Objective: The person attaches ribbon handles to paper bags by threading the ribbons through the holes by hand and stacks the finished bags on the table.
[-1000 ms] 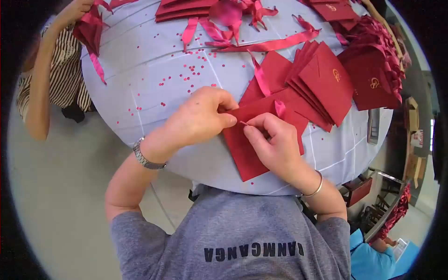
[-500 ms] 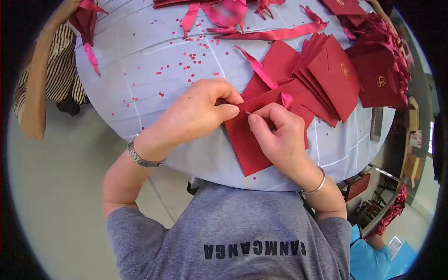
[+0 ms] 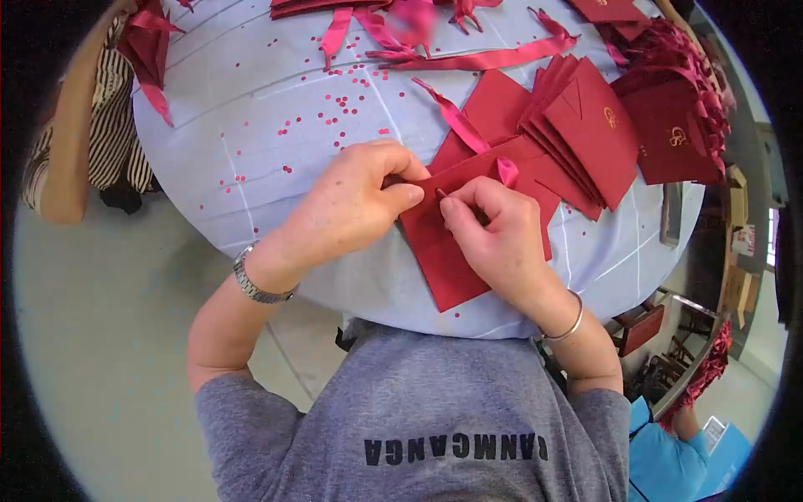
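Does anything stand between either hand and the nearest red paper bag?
Nothing visible: the left hand pinches the red paper bag by its top edge, the right hand is at its front; stacked bags lie further right.

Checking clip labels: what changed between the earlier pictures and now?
The loose pink ribbon tipped further left. Nothing visibly grabbed or let go: left hand still holds the front bag's top edge, right hand still pinches a thin tip against it. Stacked bags stayed put; the whole view shifted slightly.
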### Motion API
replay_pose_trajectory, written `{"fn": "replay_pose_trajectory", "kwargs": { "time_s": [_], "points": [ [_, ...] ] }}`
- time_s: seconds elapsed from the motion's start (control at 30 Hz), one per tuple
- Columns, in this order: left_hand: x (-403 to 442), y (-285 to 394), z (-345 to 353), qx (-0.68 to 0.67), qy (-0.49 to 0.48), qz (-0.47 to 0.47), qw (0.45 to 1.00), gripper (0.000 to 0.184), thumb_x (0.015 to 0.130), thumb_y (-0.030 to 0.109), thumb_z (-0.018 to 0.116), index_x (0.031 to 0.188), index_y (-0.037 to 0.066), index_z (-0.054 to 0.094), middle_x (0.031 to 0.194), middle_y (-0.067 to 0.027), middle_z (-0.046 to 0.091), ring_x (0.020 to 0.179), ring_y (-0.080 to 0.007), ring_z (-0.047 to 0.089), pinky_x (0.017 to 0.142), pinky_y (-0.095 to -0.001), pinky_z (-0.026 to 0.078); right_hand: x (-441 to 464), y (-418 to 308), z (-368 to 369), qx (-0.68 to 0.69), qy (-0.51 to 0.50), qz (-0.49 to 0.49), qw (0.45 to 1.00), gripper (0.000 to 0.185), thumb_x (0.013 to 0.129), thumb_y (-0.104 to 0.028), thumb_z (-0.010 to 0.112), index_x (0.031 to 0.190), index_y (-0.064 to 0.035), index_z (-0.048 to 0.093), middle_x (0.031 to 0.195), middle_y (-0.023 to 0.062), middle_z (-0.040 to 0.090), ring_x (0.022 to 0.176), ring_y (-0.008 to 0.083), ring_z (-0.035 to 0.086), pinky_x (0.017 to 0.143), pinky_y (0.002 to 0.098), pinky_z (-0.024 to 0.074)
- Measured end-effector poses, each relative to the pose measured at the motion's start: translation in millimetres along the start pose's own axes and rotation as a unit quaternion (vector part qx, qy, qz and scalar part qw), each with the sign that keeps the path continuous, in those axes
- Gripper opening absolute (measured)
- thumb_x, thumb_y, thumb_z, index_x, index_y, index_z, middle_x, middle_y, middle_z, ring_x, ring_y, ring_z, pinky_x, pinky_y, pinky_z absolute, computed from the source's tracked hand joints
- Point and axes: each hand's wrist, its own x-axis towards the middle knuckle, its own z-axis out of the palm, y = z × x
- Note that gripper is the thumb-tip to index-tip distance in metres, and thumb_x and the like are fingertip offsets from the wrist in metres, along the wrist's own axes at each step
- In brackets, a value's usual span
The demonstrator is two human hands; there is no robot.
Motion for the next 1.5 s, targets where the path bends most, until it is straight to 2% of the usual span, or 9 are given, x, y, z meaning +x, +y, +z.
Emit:
{"fn": "replay_pose_trajectory", "kwargs": {
  "time_s": [0.27,0.5,0.7,0.8,0.87,1.1,1.17,1.27,1.5],
  "points": [
    [-10,2,17,0.133,0.103,0.164,0.972,0.012,0.075,-0.002,0.064,0.086,-0.004,0.063,0.084,-0.0172,0.059,0.076,-0.0335,0.060,0.067,-0.0389,0.049,20,-20,-15,-0.206,-0.094,-0.046,0.973,0.010,0.078,-0.011,0.065,0.074,-0.0019,0.062,0.065,0.0171,0.061,0.059,0.0347,0.060,0.054,0.0396,0.0485],
    [-12,4,16,0.187,0.156,0.244,0.939,0.013,0.075,-0.006,0.064,0.088,-0.003,0.062,0.081,-0.0125,0.058,0.071,-0.0276,0.059,0.062,-0.0348,0.047,24,-29,-12,-0.307,-0.093,-0.123,0.939,0.009,0.079,-0.012,0.066,0.083,-0.0049,0.063,0.071,0.0156,0.063,0.062,0.0337,0.062,0.058,0.0417,0.0498],
    [-21,12,13,0.135,0.129,0.241,0.952,0.013,0.078,-0.003,0.064,0.091,-0.001,0.065,0.084,-0.0157,0.059,0.075,-0.0342,0.060,0.065,-0.0390,0.049,15,-22,-12,-0.158,-0.055,-0.070,0.983,0.017,0.077,-0.008,0.070,0.090,-0.0052,0.059,0.071,0.0128,0.063,0.067,0.0309,0.065,0.060,0.0383,0.0512],
    [-21,15,5,0.068,0.079,0.172,0.980,0.014,0.081,0.002,0.063,0.095,0.000,0.067,0.084,-0.0157,0.062,0.074,-0.0315,0.062,0.065,-0.0369,0.049,12,-11,-14,-0.140,-0.052,-0.144,0.978,0.023,0.078,-0.013,0.070,0.091,-0.0052,0.053,0.071,0.0152,0.063,0.067,0.0338,0.065,0.056,0.0426,0.0508],
    [-19,16,3,0.098,0.041,0.140,0.984,0.015,0.086,0.004,0.061,0.099,0.001,0.068,0.077,-0.0079,0.063,0.065,-0.0140,0.059,0.059,-0.0286,0.047,9,-10,-14,-0.115,-0.051,-0.118,0.985,0.026,0.077,-0.015,0.072,0.092,-0.0050,0.053,0.073,0.0147,0.064,0.069,0.0335,0.065,0.058,0.0427,0.0506],
    [10,52,-22,0.046,-0.133,-0.067,0.988,0.022,0.083,0.007,0.058,0.102,0.002,0.068,0.066,-0.0078,0.062,0.064,-0.0119,0.059,0.059,-0.0277,0.047,6,-16,-20,-0.111,-0.033,-0.105,0.988,0.027,0.071,-0.008,0.078,0.088,-0.0045,0.058,0.073,0.0102,0.066,0.066,0.0211,0.067,0.057,0.0314,0.0515],
    [17,44,-23,0.184,-0.151,0.148,0.960,0.022,0.078,0.007,0.061,0.098,0.004,0.068,0.071,-0.0101,0.062,0.065,-0.0183,0.061,0.060,-0.0311,0.048,4,-14,-19,-0.117,-0.035,-0.112,0.986,0.026,0.072,-0.008,0.078,0.088,-0.0046,0.058,0.073,0.0102,0.066,0.066,0.0213,0.068,0.058,0.0316,0.0518],
    [22,47,-18,0.289,-0.135,0.247,0.915,0.014,0.073,0.006,0.062,0.086,0.003,0.065,0.077,-0.0119,0.059,0.070,-0.0276,0.060,0.061,-0.0366,0.047,3,-11,-15,-0.112,-0.035,-0.129,0.985,0.026,0.072,-0.009,0.078,0.088,-0.0048,0.058,0.074,0.0098,0.067,0.067,0.0221,0.068,0.058,0.0321,0.0521],
    [21,42,-17,0.360,-0.093,0.281,0.885,0.006,0.077,0.004,0.061,0.080,0.002,0.056,0.080,-0.0122,0.054,0.077,-0.0324,0.058,0.065,-0.0412,0.047,-19,-27,-31,-0.215,-0.011,-0.167,0.962,0.054,0.072,-0.010,0.076,0.121,-0.0027,0.054,0.072,0.0105,0.063,0.060,0.0264,0.063,0.054,0.0350,0.0503]
  ]
}}
